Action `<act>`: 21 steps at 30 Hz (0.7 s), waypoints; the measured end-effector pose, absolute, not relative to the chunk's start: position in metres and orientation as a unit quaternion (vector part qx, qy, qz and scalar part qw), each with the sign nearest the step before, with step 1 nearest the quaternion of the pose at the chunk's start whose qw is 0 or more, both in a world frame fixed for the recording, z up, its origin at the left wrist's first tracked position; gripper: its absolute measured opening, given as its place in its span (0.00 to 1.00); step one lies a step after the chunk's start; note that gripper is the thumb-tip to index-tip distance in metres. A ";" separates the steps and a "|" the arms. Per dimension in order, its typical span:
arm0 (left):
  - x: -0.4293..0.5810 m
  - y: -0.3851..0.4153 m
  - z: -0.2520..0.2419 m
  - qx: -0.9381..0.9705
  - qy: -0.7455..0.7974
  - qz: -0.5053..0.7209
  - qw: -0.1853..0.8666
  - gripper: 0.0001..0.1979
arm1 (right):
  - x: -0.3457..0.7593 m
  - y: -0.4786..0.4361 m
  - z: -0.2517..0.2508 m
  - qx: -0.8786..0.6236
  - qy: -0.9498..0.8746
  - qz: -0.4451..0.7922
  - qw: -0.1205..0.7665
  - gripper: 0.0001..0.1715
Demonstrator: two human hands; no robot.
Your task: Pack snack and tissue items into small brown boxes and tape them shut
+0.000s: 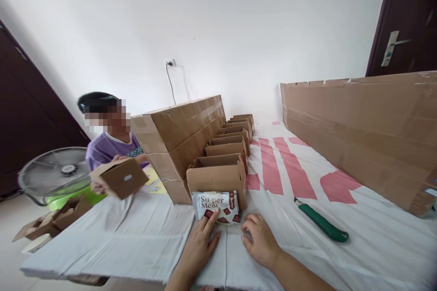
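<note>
Your left hand point(200, 248) lies open and flat, its fingertips touching the lower edge of the Super Meal packet point(216, 207). The packet stands propped against the nearest open carton point(218, 177), label towards you. Your right hand point(261, 241) rests half-curled beside it, holding nothing. The green utility knife point(322, 223) lies well apart.

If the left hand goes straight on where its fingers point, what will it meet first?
Probably the snack packet: the left hand seems to touch it now; an open box stands behind.

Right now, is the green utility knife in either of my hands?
No, the green utility knife lies alone on the white cloth, to the right of the right hand.
</note>
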State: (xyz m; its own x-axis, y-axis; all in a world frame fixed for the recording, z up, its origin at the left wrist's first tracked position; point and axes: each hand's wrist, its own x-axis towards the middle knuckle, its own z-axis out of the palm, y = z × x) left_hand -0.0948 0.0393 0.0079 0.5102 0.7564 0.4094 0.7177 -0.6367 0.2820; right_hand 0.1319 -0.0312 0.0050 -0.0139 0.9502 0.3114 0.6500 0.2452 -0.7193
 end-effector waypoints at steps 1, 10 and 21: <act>-0.094 0.041 0.007 0.868 0.422 0.259 0.038 0.31 | 0.132 -0.031 0.005 -0.585 -0.685 0.192 0.389 0.09; -0.098 0.037 0.007 0.854 0.431 0.290 0.031 0.28 | 0.131 -0.032 0.009 -0.593 -0.688 0.191 0.371 0.09; -0.083 0.044 0.020 0.859 0.450 0.235 0.065 0.32 | 0.131 -0.032 0.009 -0.587 -0.689 0.191 0.379 0.10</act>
